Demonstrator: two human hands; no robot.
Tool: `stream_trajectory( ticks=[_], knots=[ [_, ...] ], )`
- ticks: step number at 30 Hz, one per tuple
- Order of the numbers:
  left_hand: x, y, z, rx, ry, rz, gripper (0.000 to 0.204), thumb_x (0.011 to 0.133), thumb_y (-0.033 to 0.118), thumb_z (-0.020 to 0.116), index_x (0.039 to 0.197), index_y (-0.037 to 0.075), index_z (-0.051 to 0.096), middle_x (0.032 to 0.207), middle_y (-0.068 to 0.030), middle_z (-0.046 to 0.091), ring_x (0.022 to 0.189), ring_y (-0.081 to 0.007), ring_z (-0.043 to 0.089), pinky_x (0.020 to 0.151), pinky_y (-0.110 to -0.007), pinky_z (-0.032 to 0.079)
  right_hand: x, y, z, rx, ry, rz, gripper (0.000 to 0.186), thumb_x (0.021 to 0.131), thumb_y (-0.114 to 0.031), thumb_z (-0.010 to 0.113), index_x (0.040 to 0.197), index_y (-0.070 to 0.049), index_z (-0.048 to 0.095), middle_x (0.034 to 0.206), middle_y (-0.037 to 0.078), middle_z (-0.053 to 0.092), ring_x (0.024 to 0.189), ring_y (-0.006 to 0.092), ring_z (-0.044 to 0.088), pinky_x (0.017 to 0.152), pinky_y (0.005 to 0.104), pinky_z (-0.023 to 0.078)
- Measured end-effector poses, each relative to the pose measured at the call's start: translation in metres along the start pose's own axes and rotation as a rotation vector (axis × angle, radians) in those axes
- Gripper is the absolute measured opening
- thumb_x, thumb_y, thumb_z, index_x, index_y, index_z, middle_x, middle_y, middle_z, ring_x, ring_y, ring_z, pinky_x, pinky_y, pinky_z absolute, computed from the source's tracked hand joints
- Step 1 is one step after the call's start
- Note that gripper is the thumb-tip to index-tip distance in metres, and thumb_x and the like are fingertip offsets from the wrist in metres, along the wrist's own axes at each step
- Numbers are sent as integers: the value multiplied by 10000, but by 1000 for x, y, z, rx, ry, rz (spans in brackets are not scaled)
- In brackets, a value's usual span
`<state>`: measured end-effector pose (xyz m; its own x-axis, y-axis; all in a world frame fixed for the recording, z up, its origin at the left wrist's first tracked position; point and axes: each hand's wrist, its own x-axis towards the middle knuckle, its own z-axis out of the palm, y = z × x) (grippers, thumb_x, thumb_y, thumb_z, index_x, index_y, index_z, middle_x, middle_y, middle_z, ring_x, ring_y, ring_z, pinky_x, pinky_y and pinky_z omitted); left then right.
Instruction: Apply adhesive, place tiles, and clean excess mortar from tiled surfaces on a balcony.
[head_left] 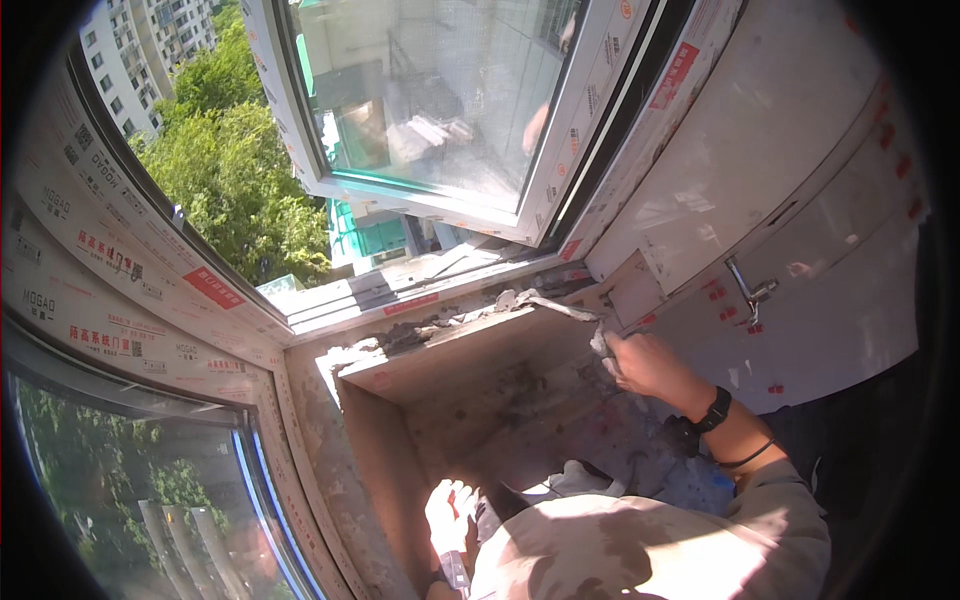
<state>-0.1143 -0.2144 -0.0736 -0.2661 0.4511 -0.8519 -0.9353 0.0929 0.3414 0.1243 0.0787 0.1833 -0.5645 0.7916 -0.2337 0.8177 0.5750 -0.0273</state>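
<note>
My right hand [648,364] is closed around the end of a mortar-smeared trowel [563,309], partly hidden by the fingers. Its narrow grey length points left, over the ledge below the window. Along that ledge runs a rough line of wet-looking grey mortar [430,330], lumpy and uneven. Low in the picture, in bright sun, my left hand [450,510] is held close to my body with its fingers curled. What those fingers hold, if anything, is hidden. Tiles or boards [480,350] face the recess under the ledge.
A white-framed window sash [420,205] stands tilted open above the ledge. Another glazed window [130,480] is at the left. On the right, a film-covered panel carries a metal tap [750,290]. Trees [220,170] and buildings show outside.
</note>
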Motion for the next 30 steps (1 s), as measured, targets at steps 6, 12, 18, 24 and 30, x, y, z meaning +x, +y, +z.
stream_trajectory(
  ticks=[6, 12, 18, 24, 30],
  knots=[
    [17, -3, -31, 52, -97, -6, 130, 908, 241, 609, 933, 114, 619, 856, -50, 651, 769, -233, 627, 695, -399, 520, 6, -39, -5, 192, -82, 23, 246, 888, -250, 589, 1004, -37, 543, 703, 203, 637, 677, 409, 635, 597, 493, 490],
    [-14, 14, 3, 5, -2, -16, 87, 915, 176, 564, 839, 135, 553, 778, -10, 564, 675, -156, 521, 606, -298, 432, 7, -56, 19, 175, -37, 47, 261, 875, -223, 575, 1002, -5, 509, 663, 198, 614, 665, 410, 629, 600, 508, 481],
    [14, 6, -34, 1, -244, -73, 81, 923, 190, 557, 889, 122, 587, 845, -24, 621, 756, -174, 583, 672, -292, 468, -62, -17, 74, 754, 359, 168, 267, 934, -256, 594, 980, 2, 545, 723, 153, 631, 597, 272, 618, 569, 412, 468],
    [-1, 14, -7, 99, -90, -19, 109, 908, 213, 603, 932, 108, 612, 868, -41, 652, 766, -197, 619, 649, -346, 492, -101, 2, 114, 1685, 94, 839, 271, 945, -367, 599, 890, -118, 507, 652, -25, 481, 430, 75, 430, 378, 248, 328],
    [0, 15, -23, 118, -96, -17, 97, 906, 228, 595, 920, 137, 627, 820, -24, 665, 731, -208, 624, 648, -380, 498, -98, 48, 117, 1660, 238, 716, 273, 935, -342, 605, 836, -104, 517, 643, -12, 495, 417, 89, 440, 376, 259, 332]
  ],
)
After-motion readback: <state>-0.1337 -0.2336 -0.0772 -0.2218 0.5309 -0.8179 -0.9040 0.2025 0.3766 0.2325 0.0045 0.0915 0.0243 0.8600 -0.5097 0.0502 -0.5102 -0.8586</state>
